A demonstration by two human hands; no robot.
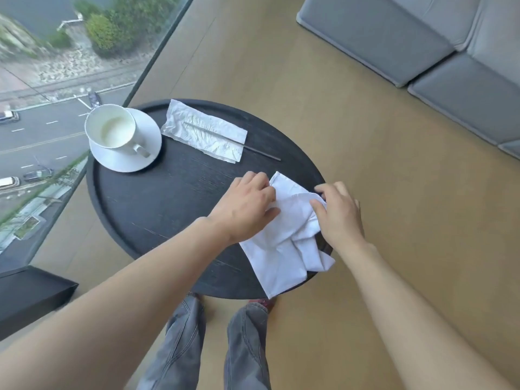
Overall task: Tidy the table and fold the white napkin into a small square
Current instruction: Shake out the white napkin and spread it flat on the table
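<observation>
Left hand lies flat, fingers extended, pinning the white napkin; right hand curls over its bunched edge, grasp unclear. The cloth, crumpled, overhangs the round table. Light and limp: take hold at corners.

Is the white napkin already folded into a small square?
No. The napkin lies crumpled, hanging over the table edge.

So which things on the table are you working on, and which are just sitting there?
Working on: white napkin, left hand, right hand.
Just sitting there: cup on saucer, paper wrapper, black stick.
</observation>
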